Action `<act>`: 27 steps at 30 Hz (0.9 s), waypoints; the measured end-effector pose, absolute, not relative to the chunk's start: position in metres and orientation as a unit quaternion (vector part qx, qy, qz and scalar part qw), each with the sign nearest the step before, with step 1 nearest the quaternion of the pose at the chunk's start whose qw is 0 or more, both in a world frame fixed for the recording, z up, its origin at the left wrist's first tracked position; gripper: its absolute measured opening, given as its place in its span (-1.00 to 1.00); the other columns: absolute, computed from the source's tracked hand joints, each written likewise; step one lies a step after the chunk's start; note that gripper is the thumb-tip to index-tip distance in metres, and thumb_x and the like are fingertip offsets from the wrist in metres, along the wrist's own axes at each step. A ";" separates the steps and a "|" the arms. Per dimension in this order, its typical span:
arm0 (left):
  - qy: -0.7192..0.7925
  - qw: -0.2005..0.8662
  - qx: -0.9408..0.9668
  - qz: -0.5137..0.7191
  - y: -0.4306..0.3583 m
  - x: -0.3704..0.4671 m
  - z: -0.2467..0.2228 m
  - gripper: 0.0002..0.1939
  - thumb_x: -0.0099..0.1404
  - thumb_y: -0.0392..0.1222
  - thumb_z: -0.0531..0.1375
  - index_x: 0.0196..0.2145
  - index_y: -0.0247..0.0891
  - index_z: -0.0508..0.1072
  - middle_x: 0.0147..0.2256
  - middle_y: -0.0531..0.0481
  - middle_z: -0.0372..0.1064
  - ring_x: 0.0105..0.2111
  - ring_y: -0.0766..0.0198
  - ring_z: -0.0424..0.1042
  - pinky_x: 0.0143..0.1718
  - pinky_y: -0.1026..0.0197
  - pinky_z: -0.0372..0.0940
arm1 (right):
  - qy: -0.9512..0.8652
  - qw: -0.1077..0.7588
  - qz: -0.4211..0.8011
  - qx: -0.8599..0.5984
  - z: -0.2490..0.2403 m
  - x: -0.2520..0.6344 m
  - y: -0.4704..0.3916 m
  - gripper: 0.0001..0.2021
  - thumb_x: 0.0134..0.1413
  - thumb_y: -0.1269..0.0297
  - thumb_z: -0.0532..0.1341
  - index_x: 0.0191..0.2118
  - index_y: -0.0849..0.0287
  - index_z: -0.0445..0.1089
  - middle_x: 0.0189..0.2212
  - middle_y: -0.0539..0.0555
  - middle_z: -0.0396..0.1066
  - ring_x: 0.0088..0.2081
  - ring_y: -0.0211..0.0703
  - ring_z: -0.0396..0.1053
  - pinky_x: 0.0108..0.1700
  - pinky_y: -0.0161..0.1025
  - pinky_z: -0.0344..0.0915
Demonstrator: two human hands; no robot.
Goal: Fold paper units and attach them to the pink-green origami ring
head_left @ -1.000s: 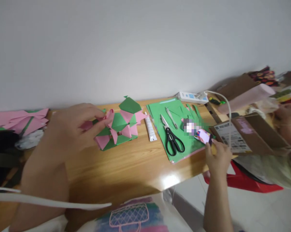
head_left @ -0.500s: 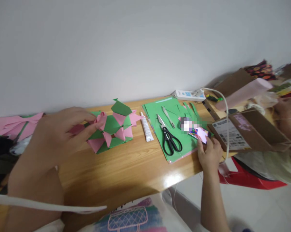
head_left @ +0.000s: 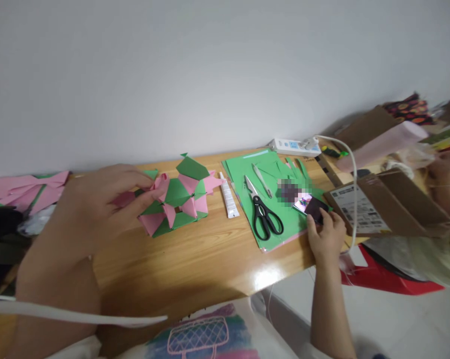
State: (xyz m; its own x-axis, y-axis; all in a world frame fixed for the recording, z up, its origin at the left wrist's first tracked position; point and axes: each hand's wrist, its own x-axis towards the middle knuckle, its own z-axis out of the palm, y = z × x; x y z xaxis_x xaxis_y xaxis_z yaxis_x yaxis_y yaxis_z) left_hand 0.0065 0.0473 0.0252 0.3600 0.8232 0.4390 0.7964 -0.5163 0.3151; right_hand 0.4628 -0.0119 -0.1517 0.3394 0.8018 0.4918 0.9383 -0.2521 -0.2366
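My left hand (head_left: 108, 199) is closed in a pinch on a curled pink paper strip (head_left: 162, 178) at the left end of a folded pink-and-green paper model (head_left: 178, 192). That model rests on the wooden table, a green flap standing up at its back. My right hand (head_left: 327, 233) lies over the near end of a smartphone (head_left: 314, 207), fingers apart and touching it. The phone's lit screen shows a bright picture beside a dark area. Beneath the phone are green paper sheets (head_left: 234, 172), which also carry black-handled scissors (head_left: 264, 217) and a pale craft knife (head_left: 261, 179). Left of the sheets lies a white glue tube (head_left: 229, 197).
A power strip (head_left: 295, 146) with a white cable sits by the wall. An open cardboard box (head_left: 389, 204) and a pink roll (head_left: 387, 144) stand on the right. Pink-and-green paper pieces (head_left: 34, 189) lie far left. Another person's hand (head_left: 447, 169) shows at the right edge.
The phone screen has turned darker on its right part, and my right fingers have shifted slightly on it. My left hand keeps its pinch. The whole view has shifted a little.
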 end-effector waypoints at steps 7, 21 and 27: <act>0.480 0.023 0.833 0.274 0.046 0.007 0.028 -0.63 0.40 -0.03 0.03 -0.43 -0.26 0.48 -0.45 0.02 0.51 -0.47 0.38 0.41 -0.45 0.33 0.19 | -0.568 0.237 -0.132 -0.777 -0.151 0.458 -0.011 -0.40 0.14 -0.11 0.03 0.04 0.31 0.41 0.07 0.42 0.27 0.10 0.34 0.24 0.08 0.26 0.19; 0.484 0.049 0.828 0.278 0.044 0.005 0.027 -0.65 0.38 -0.01 0.04 -0.41 -0.25 0.48 -0.42 0.02 0.51 -0.43 0.36 0.42 -0.40 0.31 0.20 | -0.705 0.194 0.087 -0.676 -0.117 0.513 0.042 -0.30 -0.19 -0.07 0.30 0.08 0.22 0.34 0.01 0.29 0.43 0.00 0.21 0.41 0.04 0.08 0.34; 0.473 0.045 0.831 0.288 0.043 0.004 0.027 -0.63 0.40 0.01 0.02 -0.46 -0.21 0.42 -0.47 0.09 0.46 -0.46 0.37 0.40 -0.43 0.31 0.18 | -0.691 0.218 0.068 -0.685 -0.118 0.507 0.041 -0.28 -0.24 -0.14 0.31 0.03 0.25 0.37 -0.08 0.27 0.47 -0.06 0.18 0.44 -0.01 0.05 0.36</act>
State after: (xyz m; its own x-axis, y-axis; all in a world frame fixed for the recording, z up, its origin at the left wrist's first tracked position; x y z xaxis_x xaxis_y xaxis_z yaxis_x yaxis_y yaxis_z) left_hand 0.0037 0.0428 0.0266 0.3866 0.8126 0.4362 0.7607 -0.5484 0.3474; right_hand 0.5071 0.0410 -0.1176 0.0349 0.9773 0.2091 0.9181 0.0513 -0.3929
